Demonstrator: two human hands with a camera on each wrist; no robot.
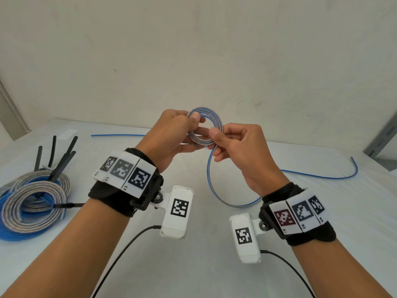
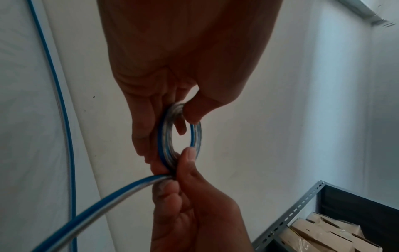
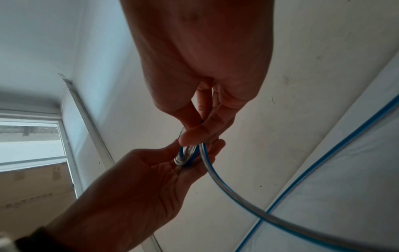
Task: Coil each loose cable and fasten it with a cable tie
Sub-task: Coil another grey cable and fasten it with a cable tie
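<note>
A small coil [image 1: 208,123] of flat blue-and-silver cable is held up above the table between both hands. My left hand [image 1: 178,134] pinches the coil's upper left side with thumb and fingers; the left wrist view shows that coil [image 2: 166,136] edge-on. My right hand [image 1: 234,143] pinches its lower right side, where the loose tail [image 1: 211,186] leaves the coil. The tail loops down to the table and runs off to the right [image 1: 322,176]. In the right wrist view the coil [image 3: 187,155] sits between both hands' fingertips.
Several finished coils [image 1: 32,198] bound with black cable ties [image 1: 64,162] lie at the table's left. Another stretch of blue cable [image 1: 118,135] lies along the table's far side. A grey metal shelf [image 2: 323,213] with cardboard boxes stands at the right. Black sensor leads [image 1: 120,254] hang from the wrists.
</note>
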